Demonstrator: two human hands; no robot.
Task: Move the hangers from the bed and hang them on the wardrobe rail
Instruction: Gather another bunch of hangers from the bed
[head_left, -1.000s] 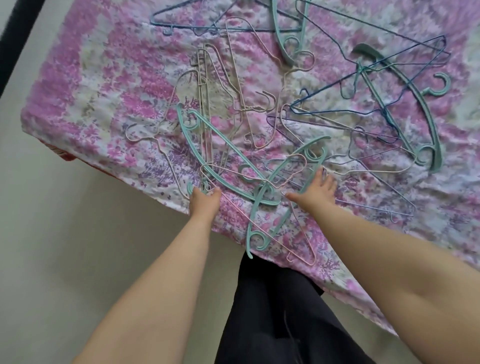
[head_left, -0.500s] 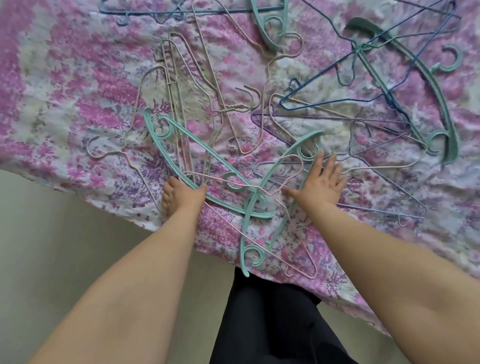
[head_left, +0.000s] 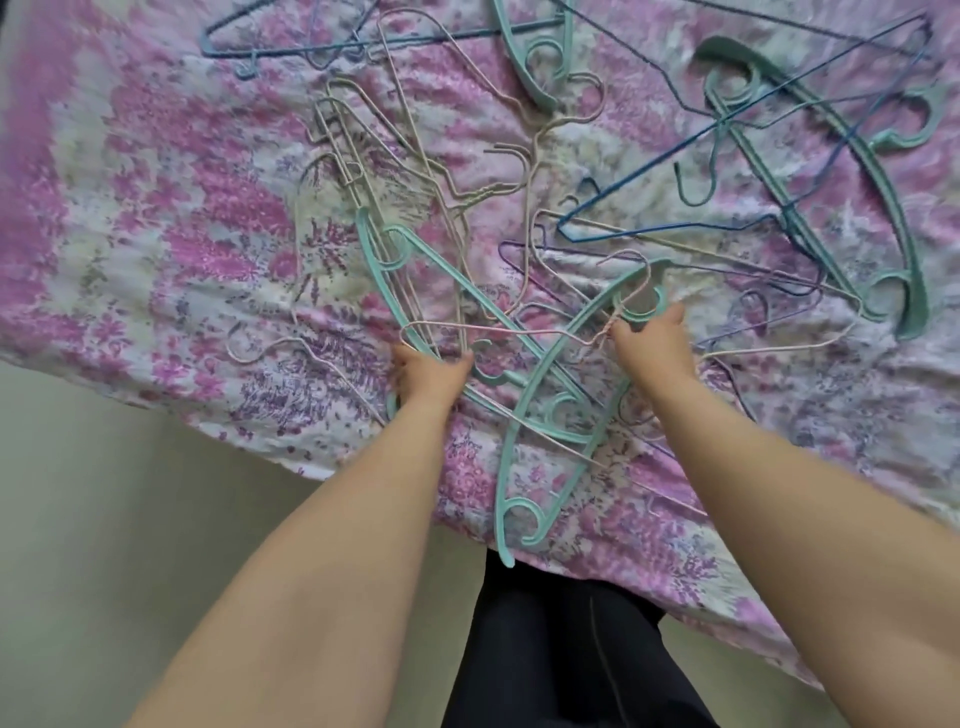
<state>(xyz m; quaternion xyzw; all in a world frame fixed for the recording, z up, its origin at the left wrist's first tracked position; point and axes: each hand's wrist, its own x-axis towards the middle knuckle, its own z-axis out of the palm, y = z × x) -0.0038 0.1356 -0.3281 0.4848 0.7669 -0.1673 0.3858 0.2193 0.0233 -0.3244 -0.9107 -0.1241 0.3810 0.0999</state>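
Hangers lie tangled near the bed's front edge: stiff teal plastic ones crossed with thin, springy wire ones, all probably light but prone to snagging; hooks and necks look the best hold; the left hand curls round a teal hanger's end; the right hand pinches a pink wire hanger's twisted neck.

A single head-worn wide-angle view looks steeply down and forward, close over the bed, which fills the frame from 9 to 3 o'clock; the floor lies toward 7 o'clock.
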